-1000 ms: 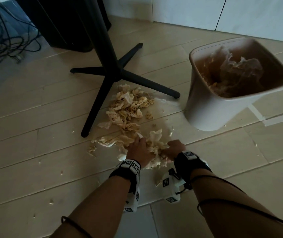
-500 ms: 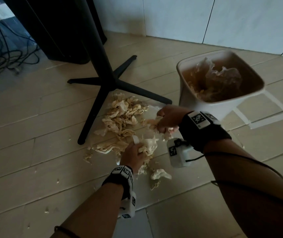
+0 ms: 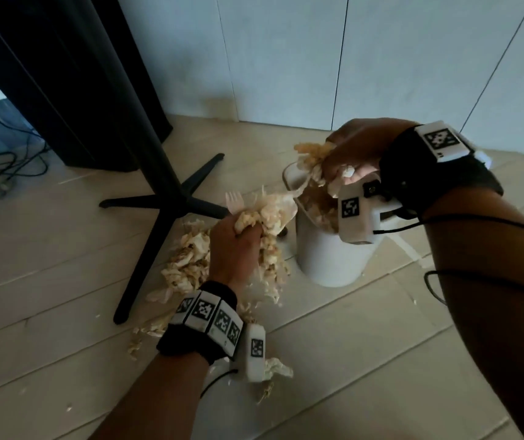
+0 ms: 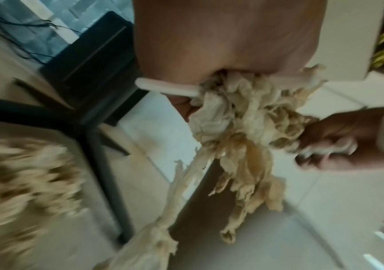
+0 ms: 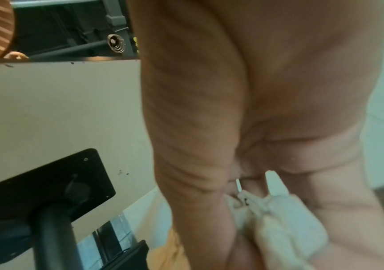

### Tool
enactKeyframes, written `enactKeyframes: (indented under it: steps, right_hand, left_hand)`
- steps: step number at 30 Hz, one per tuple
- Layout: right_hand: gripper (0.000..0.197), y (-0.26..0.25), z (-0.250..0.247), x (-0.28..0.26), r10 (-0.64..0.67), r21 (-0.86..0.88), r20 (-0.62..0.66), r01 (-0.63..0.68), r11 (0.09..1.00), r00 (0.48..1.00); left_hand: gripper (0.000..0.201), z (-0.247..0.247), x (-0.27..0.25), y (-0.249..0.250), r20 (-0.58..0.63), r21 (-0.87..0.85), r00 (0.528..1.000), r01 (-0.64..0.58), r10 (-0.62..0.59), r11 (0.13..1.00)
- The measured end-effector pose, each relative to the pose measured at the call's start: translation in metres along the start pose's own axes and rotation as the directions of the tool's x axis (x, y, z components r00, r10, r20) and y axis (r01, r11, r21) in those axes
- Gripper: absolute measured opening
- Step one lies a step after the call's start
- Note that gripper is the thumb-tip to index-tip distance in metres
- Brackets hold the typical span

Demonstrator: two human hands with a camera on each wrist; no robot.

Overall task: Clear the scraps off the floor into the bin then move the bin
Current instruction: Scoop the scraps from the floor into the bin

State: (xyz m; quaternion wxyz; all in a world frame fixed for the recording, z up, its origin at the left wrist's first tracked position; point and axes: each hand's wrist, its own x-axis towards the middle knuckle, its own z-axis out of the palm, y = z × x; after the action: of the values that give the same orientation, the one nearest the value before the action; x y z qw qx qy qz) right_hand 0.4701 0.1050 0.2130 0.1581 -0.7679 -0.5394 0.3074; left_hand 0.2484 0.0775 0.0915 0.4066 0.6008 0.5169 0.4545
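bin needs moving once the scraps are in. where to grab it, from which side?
Judgement: grip the bin by its top rim, hands coming down from above. It stands upright and open-topped, walls smooth and tapering down with no handle visible, so the lip is the only real purchase. Its left side sits close to the table base. Both the left hand and right hand hold scraps now.

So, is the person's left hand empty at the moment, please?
No, the left hand grips a bunch of crumpled beige paper scraps with a white plastic fork.

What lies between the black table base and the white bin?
In the head view, the left hand gripping a wad of scraps with a white plastic fork fills the gap between table base and bin.
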Motion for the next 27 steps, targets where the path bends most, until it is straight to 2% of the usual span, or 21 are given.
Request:
enactKeyframes:
  steps: [3, 6, 10, 12, 13, 15, 18, 20, 22, 24, 25, 27]
  right_hand:
    - [0.060, 0.018, -0.020, 0.008, 0.042, -0.020, -0.061, -0.044, 0.999, 0.997]
    - [0.054, 0.033, -0.033, 0.016, 0.087, -0.024, -0.097, -0.090, 0.996, 0.991]
    - [0.049, 0.043, -0.037, 0.011, 0.106, -0.001, -0.181, -0.108, 0.994, 0.978]
    - [0.024, 0.053, -0.034, 0.014, 0.106, -0.016, -0.198, -0.112, 0.994, 0.974]
    - [0.015, 0.059, -0.031, 0.017, 0.096, -0.034, -0.199, -0.105, 0.994, 0.975]
    - [0.010, 0.068, -0.024, 0.021, 0.092, -0.039, -0.199, -0.102, 0.994, 0.976]
    - [0.014, 0.082, -0.015, 0.024, 0.115, 0.042, -0.174, -0.109, 0.993, 0.978]
    - [0.022, 0.088, -0.009, 0.025, 0.133, 0.089, -0.133, -0.121, 0.989, 0.982]
    - [0.020, 0.092, -0.003, 0.025, 0.111, 0.063, -0.111, -0.105, 0.992, 0.988]
    - [0.027, 0.093, 0.006, 0.025, 0.077, -0.037, -0.119, -0.082, 0.996, 0.990]
    - [0.026, 0.094, 0.013, 0.026, 0.074, -0.103, -0.105, -0.085, 0.991, 0.992]
    - [0.016, 0.088, 0.020, 0.020, 0.049, -0.220, -0.073, -0.064, 0.973, 0.996]
  left_hand:
    - [0.018, 0.017, 0.015, 0.052, 0.027, -0.080, 0.995, -0.096, 0.099, 0.992]
    - [0.017, 0.038, 0.034, 0.098, 0.081, -0.178, 0.987, -0.124, 0.141, 0.976]
    - [0.018, 0.071, 0.058, 0.144, 0.059, -0.285, 0.980, -0.167, 0.191, 0.944]
    - [0.027, 0.089, 0.065, 0.152, 0.079, -0.253, 0.977, -0.174, 0.199, 0.952]
    - [0.023, 0.098, 0.068, 0.150, 0.103, -0.222, 0.975, -0.169, 0.196, 0.960]
    - [0.014, 0.113, 0.073, 0.137, 0.173, -0.151, 0.971, -0.137, 0.163, 0.979]
    - [0.024, 0.134, 0.077, 0.099, 0.251, 0.063, 0.961, -0.136, 0.116, 0.989]
    - [0.026, 0.143, 0.076, 0.079, 0.298, 0.292, 0.950, -0.189, 0.099, 0.938]
    - [0.039, 0.151, 0.078, 0.063, 0.366, 0.501, 0.931, -0.186, -0.012, 0.845]
    - [0.062, 0.157, 0.079, 0.049, 0.466, 0.666, 0.869, -0.220, -0.168, 0.712]
    - [0.073, 0.159, 0.080, 0.044, 0.504, 0.716, 0.839, -0.273, -0.206, 0.642]
    - [0.078, 0.163, 0.080, 0.036, 0.568, 0.759, 0.783, -0.379, -0.253, 0.529]
